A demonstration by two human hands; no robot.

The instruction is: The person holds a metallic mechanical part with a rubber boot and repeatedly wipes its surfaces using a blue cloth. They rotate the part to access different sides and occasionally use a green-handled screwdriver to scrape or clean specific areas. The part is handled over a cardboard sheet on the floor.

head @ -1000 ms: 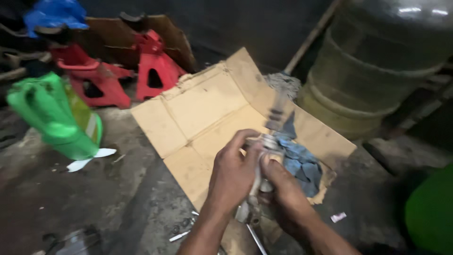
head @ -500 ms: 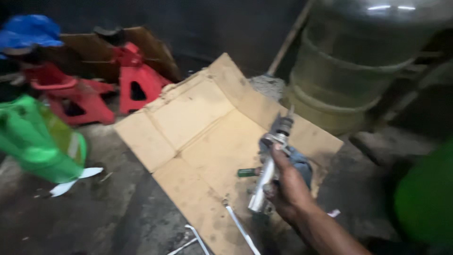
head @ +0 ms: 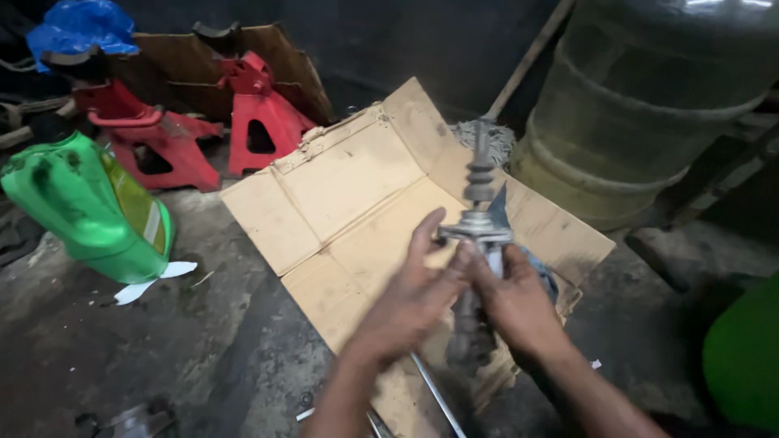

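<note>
Strut (head: 479,235) held upright over cardboard (head: 349,195). Left hand (head: 414,296) loosely spread, fingertips pressed to its flange; right hand (head: 515,304) wrapped round the body. Behind: red stands (head: 260,122), drum (head: 649,105). Left: green can (head: 89,211). Metal rod (head: 434,389) below, partly hidden by forearms.
</note>
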